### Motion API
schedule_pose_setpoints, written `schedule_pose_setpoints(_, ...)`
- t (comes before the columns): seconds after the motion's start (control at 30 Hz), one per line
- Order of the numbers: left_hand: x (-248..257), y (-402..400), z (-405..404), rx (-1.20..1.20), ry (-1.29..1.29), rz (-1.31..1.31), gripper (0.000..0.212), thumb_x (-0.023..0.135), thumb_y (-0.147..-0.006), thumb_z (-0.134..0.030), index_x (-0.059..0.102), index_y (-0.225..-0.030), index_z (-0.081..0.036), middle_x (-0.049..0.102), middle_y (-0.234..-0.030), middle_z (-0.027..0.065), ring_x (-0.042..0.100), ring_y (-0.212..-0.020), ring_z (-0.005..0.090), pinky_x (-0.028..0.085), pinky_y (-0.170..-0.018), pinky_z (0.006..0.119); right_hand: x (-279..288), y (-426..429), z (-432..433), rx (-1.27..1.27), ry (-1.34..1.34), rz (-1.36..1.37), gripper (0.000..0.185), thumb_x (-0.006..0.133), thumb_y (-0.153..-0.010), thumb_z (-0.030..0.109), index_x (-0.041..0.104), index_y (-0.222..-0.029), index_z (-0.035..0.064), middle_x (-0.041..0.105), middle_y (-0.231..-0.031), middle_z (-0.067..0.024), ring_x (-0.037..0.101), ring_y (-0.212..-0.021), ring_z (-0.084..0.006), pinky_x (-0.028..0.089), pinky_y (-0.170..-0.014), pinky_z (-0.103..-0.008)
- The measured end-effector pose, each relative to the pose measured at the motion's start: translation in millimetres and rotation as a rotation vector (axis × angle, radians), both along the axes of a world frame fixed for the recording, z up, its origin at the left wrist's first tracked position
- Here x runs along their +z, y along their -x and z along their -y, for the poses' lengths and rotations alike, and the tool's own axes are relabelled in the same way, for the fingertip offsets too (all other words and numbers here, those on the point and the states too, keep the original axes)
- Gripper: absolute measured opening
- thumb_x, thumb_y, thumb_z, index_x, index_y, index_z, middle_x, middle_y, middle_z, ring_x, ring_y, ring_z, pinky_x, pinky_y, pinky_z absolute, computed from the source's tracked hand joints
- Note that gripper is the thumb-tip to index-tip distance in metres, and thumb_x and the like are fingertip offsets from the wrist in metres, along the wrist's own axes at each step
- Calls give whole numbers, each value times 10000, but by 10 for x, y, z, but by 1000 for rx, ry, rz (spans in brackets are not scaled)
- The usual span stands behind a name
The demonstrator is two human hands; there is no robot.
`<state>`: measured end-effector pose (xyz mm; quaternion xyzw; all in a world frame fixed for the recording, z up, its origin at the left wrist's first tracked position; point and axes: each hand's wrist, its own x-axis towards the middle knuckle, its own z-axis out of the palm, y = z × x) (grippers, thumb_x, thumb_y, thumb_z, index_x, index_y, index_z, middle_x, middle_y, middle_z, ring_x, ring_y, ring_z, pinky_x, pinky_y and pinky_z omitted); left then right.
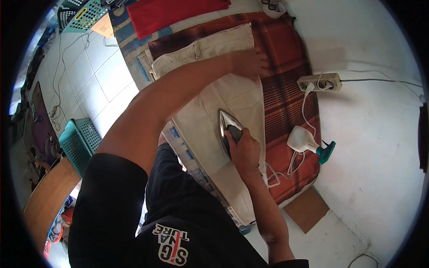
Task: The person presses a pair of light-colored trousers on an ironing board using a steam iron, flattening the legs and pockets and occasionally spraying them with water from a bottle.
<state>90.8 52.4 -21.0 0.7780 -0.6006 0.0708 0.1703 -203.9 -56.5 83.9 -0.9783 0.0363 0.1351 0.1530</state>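
Beige trousers point(187, 110) lie flat over a red patterned cloth point(288, 97), waistband towards the top of the view. My right hand point(245, 152) is closed round the handle of a clothes iron point(225, 129), whose soleplate rests on the trousers below a back pocket. Farther up, my left hand point(249, 63) lies on the trousers' far edge near the waistband, its fingertips reaching over the red cloth. Its fingers look slightly apart, and nothing shows held in them. My left forearm crosses above the trousers and hides part of them.
A white spray bottle point(301, 139) with a green trigger lies on the cloth at right, over a white cord. A power strip point(319, 82) with plugs is by the white wall. Folded red fabric point(174, 13) lies at the top; green plastic baskets point(78, 142) stand at left.
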Motion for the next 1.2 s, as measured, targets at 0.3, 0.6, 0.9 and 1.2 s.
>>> schedule_pose_setpoints(0.3, 49, -144, 9, -27, -22, 36, 399, 623, -1022, -534, 695, -1208, -188, 681, -1200, 3, 550, -1227, 228, 420, -1014, 441, -32, -251, -165, 23, 3, 51, 501, 781, -993, 467, 607, -900, 7, 701, -716, -251, 733, -676, -456, 586, -607, -509)
schedule_pose_setpoints(0.6, 215, 323, -45, 248, -36, 156, 375, 683, -989, -401, 691, -1273, -158, 663, -1231, 21, 562, -1244, 229, 437, -1042, 443, -59, -82, 456, 85, 125, 26, 468, 786, -975, 483, 636, -937, 42, 729, -761, -223, 743, -696, -437, 602, -623, -508)
schedule_pose_setpoints(0.9, 259, 1469, -852, 505, -152, -152, 675, 554, -1077, -424, 422, -1668, -126, 380, -1743, 106, 294, -1636, 338, 217, -1324, 611, -52, -314, 955, 136, 54, 80, 505, 832, -924, 489, 720, -1087, 25, 774, -868, -220, 763, -770, -427, 616, -684, -499)
schedule_pose_setpoints(1.2, 320, 1492, -912, 570, -241, -118, 700, 468, -1115, -483, 341, -1714, -143, 284, -1797, 83, 191, -1676, 330, 146, -1349, 623, -80, -426, 1137, -63, 161, 102, 561, 811, -921, 549, 740, -1024, 3, 757, -837, -271, 770, -808, -446, 613, -714, -532)
